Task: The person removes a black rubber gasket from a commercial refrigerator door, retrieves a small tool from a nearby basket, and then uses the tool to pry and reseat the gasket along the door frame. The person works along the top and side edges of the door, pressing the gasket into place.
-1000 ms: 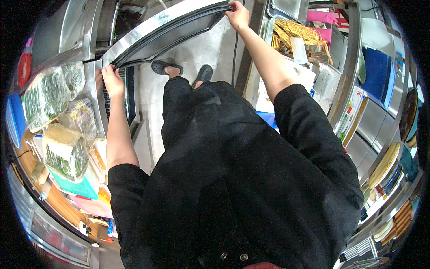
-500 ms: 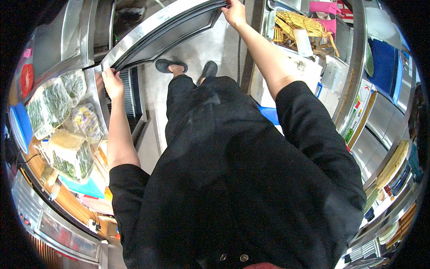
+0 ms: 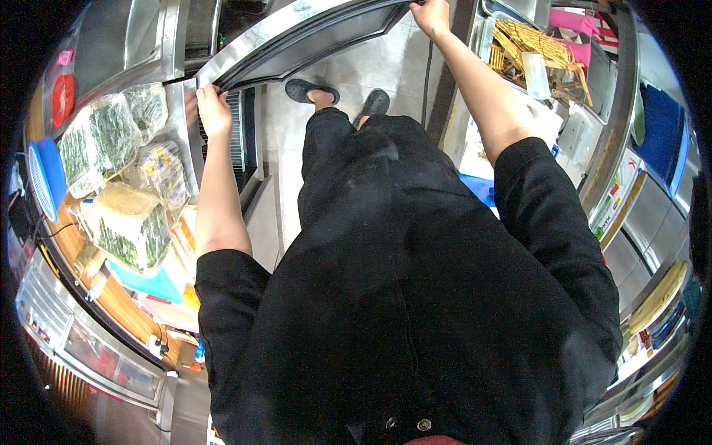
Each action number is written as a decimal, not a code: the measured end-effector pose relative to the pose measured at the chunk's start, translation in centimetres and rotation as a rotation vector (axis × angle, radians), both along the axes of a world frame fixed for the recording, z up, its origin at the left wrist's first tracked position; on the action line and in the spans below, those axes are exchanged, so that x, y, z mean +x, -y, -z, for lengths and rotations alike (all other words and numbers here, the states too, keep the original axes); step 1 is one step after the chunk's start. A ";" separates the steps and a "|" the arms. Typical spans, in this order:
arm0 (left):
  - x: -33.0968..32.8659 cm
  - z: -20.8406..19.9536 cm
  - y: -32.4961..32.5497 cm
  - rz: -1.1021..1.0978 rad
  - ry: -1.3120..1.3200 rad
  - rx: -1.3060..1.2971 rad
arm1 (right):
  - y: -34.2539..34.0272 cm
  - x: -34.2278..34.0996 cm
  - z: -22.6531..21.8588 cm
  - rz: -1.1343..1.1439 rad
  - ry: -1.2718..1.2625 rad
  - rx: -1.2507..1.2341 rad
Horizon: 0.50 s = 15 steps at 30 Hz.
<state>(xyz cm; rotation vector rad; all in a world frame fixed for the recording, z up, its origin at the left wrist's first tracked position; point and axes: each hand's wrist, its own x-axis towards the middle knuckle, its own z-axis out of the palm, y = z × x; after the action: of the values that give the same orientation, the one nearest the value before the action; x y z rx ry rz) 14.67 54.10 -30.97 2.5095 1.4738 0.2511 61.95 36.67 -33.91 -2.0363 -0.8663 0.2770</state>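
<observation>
Right hand (image 3: 430,16) has its fingers curled over the far end of a black-edged steel door (image 3: 334,48), which is open above the floor (image 3: 280,141). Left hand (image 3: 214,111) is at the door's other end, right by the steel counter (image 3: 184,122); from here I honestly can't tell if it's gripping anything. Plastic-wrapped green bundles (image 3: 100,141) sit farther left, yellow strips (image 3: 530,43) piled off right.

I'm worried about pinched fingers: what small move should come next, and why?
Probably ease the left hand clear before swinging the open door: that hand is right beside its near end, while the right hand holds its far end.
</observation>
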 end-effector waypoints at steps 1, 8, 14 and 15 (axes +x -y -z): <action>0.0 0.0 0.0 0.014 0.006 0.008 | 0.1 0.0 -0.1 0.002 -0.016 0.002; -0.4 0.4 -0.6 0.092 -0.012 0.020 | 0.1 -0.6 -0.8 0.014 -0.050 -0.009; -0.6 0.4 -0.5 0.094 0.010 0.011 | 0.5 -0.3 0.3 -0.002 -0.062 -0.046; -0.6 0.4 -0.6 0.094 0.011 0.012 | 0.4 -0.3 0.4 -0.003 -0.062 -0.029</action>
<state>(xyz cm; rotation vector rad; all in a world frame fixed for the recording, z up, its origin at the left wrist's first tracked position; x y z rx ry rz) 14.03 54.68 -31.34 2.5738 1.3504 0.2574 61.61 36.27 -34.30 -2.0422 -0.8320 0.3543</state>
